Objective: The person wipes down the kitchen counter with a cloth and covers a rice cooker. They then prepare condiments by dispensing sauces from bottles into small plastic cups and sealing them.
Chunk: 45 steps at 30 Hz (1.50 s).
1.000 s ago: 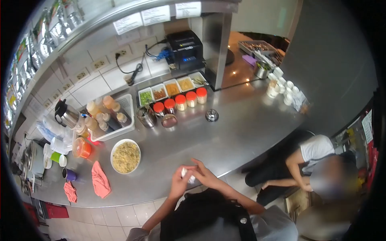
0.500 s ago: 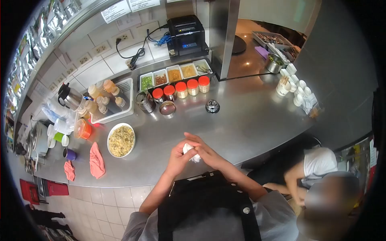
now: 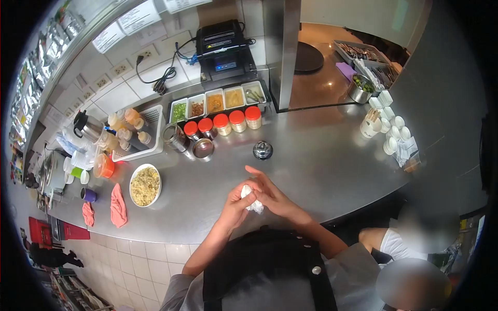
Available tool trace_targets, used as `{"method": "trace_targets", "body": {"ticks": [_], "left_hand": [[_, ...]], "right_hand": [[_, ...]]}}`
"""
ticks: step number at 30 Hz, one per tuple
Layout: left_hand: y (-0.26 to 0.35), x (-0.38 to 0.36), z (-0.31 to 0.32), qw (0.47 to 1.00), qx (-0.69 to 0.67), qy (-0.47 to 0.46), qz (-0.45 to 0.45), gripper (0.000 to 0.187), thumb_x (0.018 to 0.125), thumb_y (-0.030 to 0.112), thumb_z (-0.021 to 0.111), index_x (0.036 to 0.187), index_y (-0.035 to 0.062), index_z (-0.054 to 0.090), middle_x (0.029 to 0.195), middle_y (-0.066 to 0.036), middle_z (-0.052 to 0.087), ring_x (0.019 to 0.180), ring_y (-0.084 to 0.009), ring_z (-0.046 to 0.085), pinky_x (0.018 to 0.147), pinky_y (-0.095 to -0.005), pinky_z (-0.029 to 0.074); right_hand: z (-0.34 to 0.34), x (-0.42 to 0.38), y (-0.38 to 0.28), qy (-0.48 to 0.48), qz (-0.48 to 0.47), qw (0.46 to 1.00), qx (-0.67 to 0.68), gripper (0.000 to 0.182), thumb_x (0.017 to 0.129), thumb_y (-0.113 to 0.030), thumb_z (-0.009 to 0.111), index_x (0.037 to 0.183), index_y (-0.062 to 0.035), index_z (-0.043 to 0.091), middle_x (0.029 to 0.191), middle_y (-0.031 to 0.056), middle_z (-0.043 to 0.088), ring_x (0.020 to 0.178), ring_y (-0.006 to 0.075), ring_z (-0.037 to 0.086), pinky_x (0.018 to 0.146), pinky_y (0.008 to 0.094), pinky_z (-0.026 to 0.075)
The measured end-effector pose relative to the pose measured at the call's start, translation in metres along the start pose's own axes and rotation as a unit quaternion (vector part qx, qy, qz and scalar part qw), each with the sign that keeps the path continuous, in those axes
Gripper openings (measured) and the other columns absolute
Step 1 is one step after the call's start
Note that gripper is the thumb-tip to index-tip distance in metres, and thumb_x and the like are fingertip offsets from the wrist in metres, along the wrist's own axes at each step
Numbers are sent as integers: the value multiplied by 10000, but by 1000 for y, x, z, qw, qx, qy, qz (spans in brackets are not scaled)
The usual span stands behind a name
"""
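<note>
A crumpled white cloth or tissue (image 3: 252,201) is held between both hands, above the front edge of the steel counter (image 3: 218,179). My left hand (image 3: 236,205) is wrapped round it from the left, thumb on top. My right hand (image 3: 276,199) grips it from the right, with its index finger stretched forward. Ahead of the hands sits a small round metal bell (image 3: 262,150). Left of them stands a white bowl of fried rice (image 3: 146,185), and farther left lies a pink cloth (image 3: 118,206).
Red-lidded jars (image 3: 222,122) stand before a tray of toppings (image 3: 214,101). Squeeze bottles fill a white basket (image 3: 155,147). A black printer (image 3: 223,49) is behind. Cups (image 3: 398,129) stand at the right. Beside me at the lower right is another person (image 3: 397,243).
The view has shifted and turned slightly, so the counter items appear displaced. Both hands still hold the white cloth or tissue. The person at the right has moved lower in the view.
</note>
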State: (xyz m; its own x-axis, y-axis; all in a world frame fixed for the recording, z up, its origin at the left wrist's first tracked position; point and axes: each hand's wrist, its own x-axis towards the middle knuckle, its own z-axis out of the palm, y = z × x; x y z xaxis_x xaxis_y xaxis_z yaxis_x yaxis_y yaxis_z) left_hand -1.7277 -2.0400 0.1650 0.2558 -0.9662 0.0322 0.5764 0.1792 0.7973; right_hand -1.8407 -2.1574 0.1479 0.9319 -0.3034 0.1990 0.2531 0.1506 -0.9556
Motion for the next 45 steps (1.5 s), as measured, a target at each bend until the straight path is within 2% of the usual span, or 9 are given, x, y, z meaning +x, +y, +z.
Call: {"method": "trace_targets", "body": {"ticks": [17, 20, 22, 25, 29, 31, 34, 40, 45], "left_hand": [[-30, 55, 13, 996, 7, 58, -65, 232, 970, 224, 600, 1105, 35, 593, 1213, -87, 565, 1074, -195, 568, 947, -351, 440], [-45, 57, 2, 981, 109, 122, -107, 270, 983, 270, 583, 1127, 41, 589, 1165, -84, 593, 1072, -183, 553, 939, -333, 431], [-50, 60, 6, 939, 254, 216, -79, 295, 994, 315, 567, 1125, 52, 594, 1094, -66, 615, 1048, -161, 550, 936, -319, 419], [-48, 59, -11, 922, 290, 245, -71, 316, 998, 359, 559, 1111, 66, 601, 1000, -29, 627, 867, -116, 571, 767, -277, 461], [-53, 48, -45, 917, 273, 279, -82, 318, 995, 388, 560, 1062, 82, 611, 927, -6, 625, 714, -77, 543, 594, -234, 435], [-54, 47, -44, 911, 257, 310, -87, 318, 994, 396, 555, 1019, 84, 615, 917, -8, 621, 718, -77, 539, 596, -231, 424], [-56, 44, -48, 902, 280, 314, -98, 317, 992, 391, 559, 1022, 81, 619, 918, -11, 626, 724, -80, 537, 612, -236, 424], [-52, 37, -50, 873, 305, 356, -137, 305, 991, 372, 564, 1022, 75, 628, 909, -27, 645, 736, -88, 537, 634, -241, 429], [-57, 32, -65, 857, 296, 397, -146, 303, 981, 337, 591, 1030, 41, 638, 888, -42, 673, 727, -110, 585, 631, -259, 471]], "right_hand": [[-78, 0, 7, 70, 54, 995, -41, 752, 949, -236, 658, 1541, -119, 209, 1249, 108, 520, 1129, 195, 538, 920, 354, 471], [-109, -6, 18, 99, 80, 986, -112, 523, 920, -126, 639, 1409, -90, 455, 1214, 95, 543, 1075, 190, 571, 879, 326, 488], [-159, -13, 19, 187, -146, 916, -323, 263, 855, -14, 587, 1113, -39, 628, 1135, 89, 580, 989, 190, 606, 843, 300, 498], [-238, -51, -39, 534, -52, 810, -236, 246, 926, -143, 473, 695, -67, 511, 641, -47, 435, 650, 78, 429, 562, 260, 330], [-389, -133, -56, 670, -146, 656, -314, 472, 1025, -437, 440, 713, -96, 533, 669, -62, 450, 626, 84, 394, 563, 272, 299], [-448, -167, -60, 750, 23, 558, -354, 240, 878, -224, 525, 743, -49, 619, 638, 55, 564, 620, 198, 530, 606, 342, 407], [-496, -180, -63, 754, 144, 496, -405, 203, 830, -169, 503, 839, -67, 679, 812, 226, 659, 802, 420, 627, 742, 482, 466], [-586, -153, -66, 656, 100, 477, -576, 234, 873, -266, 549, 927, -67, 659, 945, 185, 685, 933, 392, 645, 794, 491, 493], [-638, -97, -74, 546, 397, 423, -605, 314, 897, -281, 563, 1140, -125, 687, 1210, 107, 616, 1196, 354, 539, 944, 601, 436]]}}
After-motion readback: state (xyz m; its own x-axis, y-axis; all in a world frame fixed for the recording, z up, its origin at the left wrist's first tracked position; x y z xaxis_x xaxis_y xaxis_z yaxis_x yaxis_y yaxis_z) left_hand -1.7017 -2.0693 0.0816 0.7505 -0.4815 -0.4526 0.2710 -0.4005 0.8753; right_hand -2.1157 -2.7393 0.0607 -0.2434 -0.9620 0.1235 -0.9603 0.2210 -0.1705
